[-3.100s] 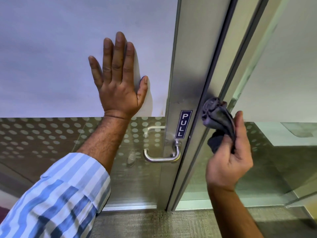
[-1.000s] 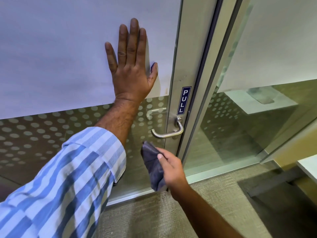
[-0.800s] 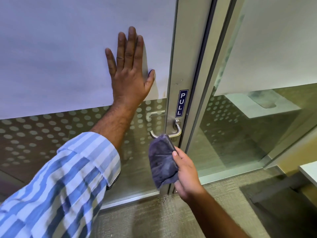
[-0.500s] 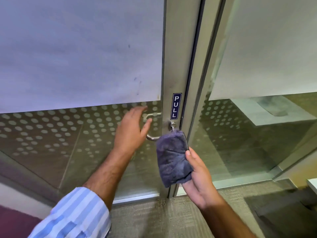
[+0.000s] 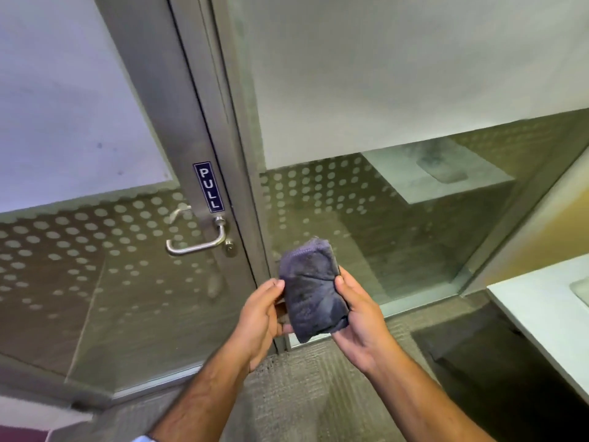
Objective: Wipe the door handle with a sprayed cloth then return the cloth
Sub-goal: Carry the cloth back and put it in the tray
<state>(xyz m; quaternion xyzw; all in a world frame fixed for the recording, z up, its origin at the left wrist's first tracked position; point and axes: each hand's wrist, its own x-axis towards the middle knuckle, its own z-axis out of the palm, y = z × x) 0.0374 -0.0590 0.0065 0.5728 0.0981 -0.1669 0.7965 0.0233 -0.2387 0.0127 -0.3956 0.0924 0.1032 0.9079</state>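
A folded dark grey cloth (image 5: pixel 310 288) is held upright between both hands, in front of the door frame and to the right of the handle. My left hand (image 5: pixel 259 317) grips its left edge and my right hand (image 5: pixel 358 317) grips its right edge. The silver lever door handle (image 5: pixel 194 245) sticks out from the metal door stile, below a blue PULL sign (image 5: pixel 208 187), well left of and above the cloth. Nothing touches the handle.
The glass door (image 5: pixel 95 282) with frosted dots stands at left, a fixed glass panel (image 5: pixel 366 218) at right. A white counter edge (image 5: pixel 541 317) juts in at the far right. Grey carpet (image 5: pixel 287 403) lies underfoot.
My left hand came off the door glass and took hold of the cloth. The cloth moved away from the handle to the right, and the view swung right.
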